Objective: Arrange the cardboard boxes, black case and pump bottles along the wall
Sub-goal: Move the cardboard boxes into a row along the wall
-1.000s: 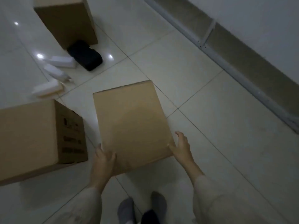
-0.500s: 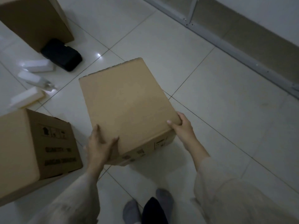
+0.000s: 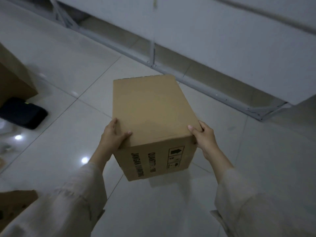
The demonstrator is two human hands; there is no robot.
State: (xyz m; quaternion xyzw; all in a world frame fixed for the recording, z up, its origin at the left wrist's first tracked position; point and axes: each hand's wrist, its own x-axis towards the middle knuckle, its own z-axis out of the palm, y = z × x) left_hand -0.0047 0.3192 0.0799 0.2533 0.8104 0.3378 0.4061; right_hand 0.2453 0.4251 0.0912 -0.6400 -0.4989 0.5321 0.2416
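Above the pale tiled floor (image 3: 65,69), in the middle of the view, a closed cardboard box (image 3: 153,110) is held up in the air, its long top face running away from the person toward the wall (image 3: 222,40). Its near end face carries black print and a panel of handling symbols, all turned sideways. A soft shadow lies on the tiles under its near end.

Between the box and the wall runs a white metal frame rail (image 3: 205,86) along the wall's foot, with an upright post rising from it; the floor between box and rail is bare. Well to the left lies the black case (image 3: 22,112), flat on the tiles, just beside a second cardboard box (image 3: 15,77) at the left edge. A corner of a third box (image 3: 17,197) shows at the lower left, partly behind the pale sleeve. Blurred white shapes at the far left edge cannot be made out.

The left hand (image 3: 112,135) clasps the near left corner, thumb laid across the top face, fingers down the side. The right hand (image 3: 204,135) clamps the near right corner likewise, thumb on top. Both hands are closed firmly on the box.
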